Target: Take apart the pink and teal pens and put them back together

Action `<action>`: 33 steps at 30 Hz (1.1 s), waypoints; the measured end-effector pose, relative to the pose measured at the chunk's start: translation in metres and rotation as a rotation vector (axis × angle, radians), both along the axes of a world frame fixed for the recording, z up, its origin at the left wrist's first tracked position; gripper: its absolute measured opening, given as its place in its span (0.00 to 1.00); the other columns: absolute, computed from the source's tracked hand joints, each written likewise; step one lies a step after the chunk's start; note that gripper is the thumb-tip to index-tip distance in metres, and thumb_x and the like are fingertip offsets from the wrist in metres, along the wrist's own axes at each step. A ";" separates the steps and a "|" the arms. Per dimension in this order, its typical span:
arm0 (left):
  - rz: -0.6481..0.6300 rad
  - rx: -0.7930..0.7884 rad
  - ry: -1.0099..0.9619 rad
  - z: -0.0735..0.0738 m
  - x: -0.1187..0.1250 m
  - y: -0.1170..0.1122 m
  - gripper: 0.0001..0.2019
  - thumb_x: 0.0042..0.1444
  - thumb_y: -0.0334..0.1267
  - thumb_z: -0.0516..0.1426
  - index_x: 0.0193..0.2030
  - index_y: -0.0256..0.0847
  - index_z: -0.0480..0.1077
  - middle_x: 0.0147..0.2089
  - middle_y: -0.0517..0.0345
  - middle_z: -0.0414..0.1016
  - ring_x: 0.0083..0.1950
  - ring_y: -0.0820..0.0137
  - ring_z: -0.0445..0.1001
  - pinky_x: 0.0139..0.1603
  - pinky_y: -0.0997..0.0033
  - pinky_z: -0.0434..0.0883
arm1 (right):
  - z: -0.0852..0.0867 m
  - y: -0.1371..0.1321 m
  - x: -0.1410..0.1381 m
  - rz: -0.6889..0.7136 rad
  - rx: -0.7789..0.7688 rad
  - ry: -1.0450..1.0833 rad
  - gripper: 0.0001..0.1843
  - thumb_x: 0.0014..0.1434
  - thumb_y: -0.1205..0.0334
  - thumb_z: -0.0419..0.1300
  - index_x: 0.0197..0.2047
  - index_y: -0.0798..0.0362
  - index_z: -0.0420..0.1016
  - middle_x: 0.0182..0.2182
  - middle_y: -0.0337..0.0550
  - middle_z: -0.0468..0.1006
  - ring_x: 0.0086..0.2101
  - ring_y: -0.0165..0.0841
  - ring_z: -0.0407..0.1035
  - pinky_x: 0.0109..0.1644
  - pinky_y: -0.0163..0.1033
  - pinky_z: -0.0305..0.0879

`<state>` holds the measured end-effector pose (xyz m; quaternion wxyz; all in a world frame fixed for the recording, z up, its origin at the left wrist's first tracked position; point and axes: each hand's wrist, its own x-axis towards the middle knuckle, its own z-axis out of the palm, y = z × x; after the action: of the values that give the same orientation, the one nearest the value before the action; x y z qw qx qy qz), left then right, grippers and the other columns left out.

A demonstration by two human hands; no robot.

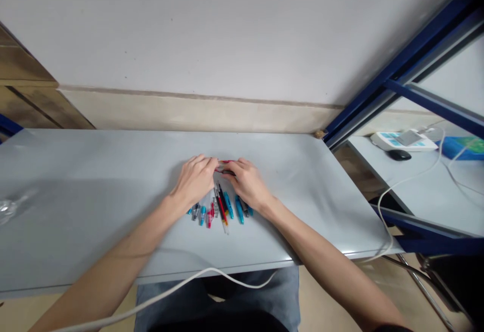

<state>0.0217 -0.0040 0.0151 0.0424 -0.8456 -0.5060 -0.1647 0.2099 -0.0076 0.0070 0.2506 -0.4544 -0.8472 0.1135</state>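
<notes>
Both hands are close together over the middle of the grey table [94,170]. My left hand [195,178] has its fingers curled, and what they hold is hidden. My right hand [249,180] is closed around a dark pen barrel [229,172]. Thin red pieces show between the two hands. Just below lie several pen refills [220,203] with black, red and yellowish parts. To their left are small clear pen parts with blue, red and dark ends, such as a blue-ended piece [203,216]. Blue barrels [239,210] and a dark one lie beneath my right wrist.
A white cable [181,291] crosses in front of the table's near edge. At the far left lies a clear plastic item [6,211]. A blue metal frame [363,74] stands at the right, beyond which a second table carries a black mouse [399,155] and a white device [404,140].
</notes>
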 end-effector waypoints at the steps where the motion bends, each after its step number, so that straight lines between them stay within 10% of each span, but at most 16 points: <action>1: 0.025 -0.023 0.007 0.001 0.001 -0.001 0.15 0.56 0.22 0.49 0.40 0.39 0.74 0.37 0.47 0.80 0.42 0.57 0.78 0.41 0.62 0.70 | 0.000 0.000 0.000 -0.016 0.013 0.022 0.07 0.72 0.64 0.55 0.46 0.52 0.75 0.41 0.48 0.80 0.43 0.41 0.68 0.49 0.43 0.61; 13: 0.134 -0.144 0.056 0.003 -0.002 -0.002 0.14 0.62 0.26 0.49 0.47 0.41 0.73 0.40 0.49 0.83 0.39 0.57 0.81 0.34 0.65 0.61 | -0.001 0.006 0.009 0.007 0.106 0.072 0.09 0.70 0.65 0.55 0.44 0.51 0.77 0.39 0.48 0.77 0.42 0.42 0.65 0.48 0.44 0.63; 20: 0.128 -0.090 -0.058 0.005 -0.004 -0.004 0.18 0.71 0.53 0.49 0.43 0.44 0.73 0.41 0.56 0.83 0.39 0.61 0.80 0.30 0.66 0.54 | -0.001 0.007 0.018 -0.081 -0.021 -0.007 0.20 0.58 0.82 0.45 0.42 0.51 0.69 0.35 0.43 0.69 0.36 0.38 0.63 0.38 0.39 0.59; 33: 0.028 0.153 -0.053 0.000 -0.021 0.006 0.17 0.55 0.20 0.52 0.40 0.43 0.76 0.38 0.54 0.79 0.44 0.59 0.76 0.41 0.60 0.67 | 0.002 0.011 0.019 -0.047 0.109 -0.013 0.16 0.70 0.73 0.45 0.42 0.52 0.73 0.35 0.45 0.69 0.38 0.38 0.62 0.44 0.40 0.59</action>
<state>0.0003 0.0024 0.0148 0.0958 -0.8281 -0.5046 -0.2244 0.2285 0.0031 0.0087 0.2720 -0.4605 -0.8429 0.0581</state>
